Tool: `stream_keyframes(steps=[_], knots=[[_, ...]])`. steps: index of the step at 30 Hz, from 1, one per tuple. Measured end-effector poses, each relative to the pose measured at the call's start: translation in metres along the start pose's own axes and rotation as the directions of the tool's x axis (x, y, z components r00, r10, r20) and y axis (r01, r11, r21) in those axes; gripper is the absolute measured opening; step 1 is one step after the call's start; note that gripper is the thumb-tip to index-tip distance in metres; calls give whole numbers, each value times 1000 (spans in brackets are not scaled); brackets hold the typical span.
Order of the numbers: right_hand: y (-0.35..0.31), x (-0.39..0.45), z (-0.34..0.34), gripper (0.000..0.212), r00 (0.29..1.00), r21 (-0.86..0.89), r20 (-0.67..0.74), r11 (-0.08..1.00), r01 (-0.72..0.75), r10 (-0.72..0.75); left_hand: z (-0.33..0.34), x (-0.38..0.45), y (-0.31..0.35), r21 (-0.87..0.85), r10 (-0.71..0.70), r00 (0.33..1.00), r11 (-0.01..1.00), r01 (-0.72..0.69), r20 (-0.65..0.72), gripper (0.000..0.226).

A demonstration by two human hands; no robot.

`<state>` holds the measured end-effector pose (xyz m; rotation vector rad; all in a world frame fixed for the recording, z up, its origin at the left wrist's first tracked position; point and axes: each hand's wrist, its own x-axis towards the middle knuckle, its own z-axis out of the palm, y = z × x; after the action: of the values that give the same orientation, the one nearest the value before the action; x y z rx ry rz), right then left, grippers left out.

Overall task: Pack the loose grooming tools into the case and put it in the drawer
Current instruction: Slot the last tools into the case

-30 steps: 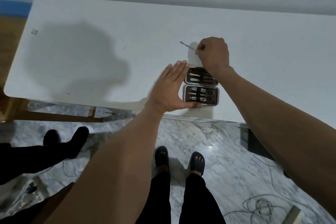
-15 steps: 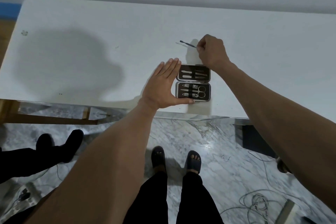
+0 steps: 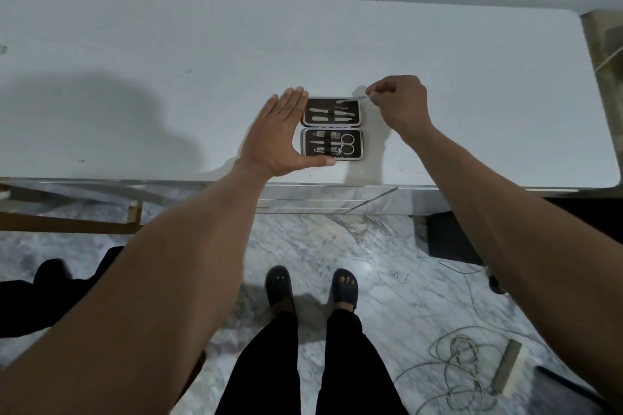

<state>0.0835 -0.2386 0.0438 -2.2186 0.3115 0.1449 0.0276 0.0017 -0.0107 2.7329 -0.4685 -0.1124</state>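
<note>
Since a moment ago the right hand [image 3: 399, 101] has carried the thin metal tool [image 3: 350, 99] from the bare table [image 3: 168, 44] beyond the case [image 3: 332, 128] to the case's far right corner, where the tool's tip now reaches over the far half. That hand is closed, pinching the tool's right end between thumb and fingertips. Flat and open, the left hand [image 3: 279, 135] lies against the case's left side, fingers straight along the far half and thumb running under the near edge, touching it. Lying open on the white table near its near edge, the case shows several small metal tools strapped in its far half, and scissors [image 3: 347, 144] with other pieces in its near half. Below the table edge, marble floor [image 3: 337, 246] shows, with two sandalled feet [image 3: 312, 286] and a tangle of cable [image 3: 455, 360] to the right.
</note>
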Motion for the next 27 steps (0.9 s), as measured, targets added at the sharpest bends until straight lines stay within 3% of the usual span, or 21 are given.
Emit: stream_keyframes(steps=[9, 18, 27], knots=[[11, -6, 8, 17, 996, -17, -77, 999, -43, 42, -2, -1, 1, 6, 1, 1000, 1000, -1, 13, 141], [-1, -7, 22, 12, 999, -32, -48, 999, -4, 2, -2, -1, 0, -10, 7, 1000, 1000, -8, -4, 143], [-10, -14, 35, 23, 987, -314, 25, 937, 156, -156, 0, 0, -1, -6, 13, 1000, 1000, -13, -24, 140]])
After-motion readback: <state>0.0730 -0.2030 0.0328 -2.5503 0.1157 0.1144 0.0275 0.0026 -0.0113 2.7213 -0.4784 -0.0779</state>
